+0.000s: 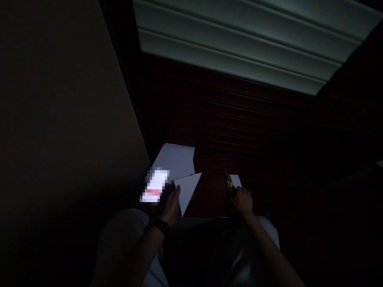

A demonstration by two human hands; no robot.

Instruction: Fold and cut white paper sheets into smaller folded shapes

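My left hand [172,205] is closed on a triangular piece of white paper [188,190], thumb on top, one corner pointing down toward me. In my right hand [241,200] is a pair of scissors [230,182] with yellow and dark handles, the blades pointing away from me. The scissors are apart from the paper triangle. Just beyond the right hand lies a small white paper piece [235,180], partly covered by the scissors and fingers. A larger white sheet [176,159] rests on the dark table behind the left hand.
A bright, pixelated screen [155,187], apparently a phone, lies left of my left hand. The dark reddish table [209,203] ends near my knees. A plain wall or panel [74,99] rises on the left; pale slats [239,44] stand at the back. The room is very dim.
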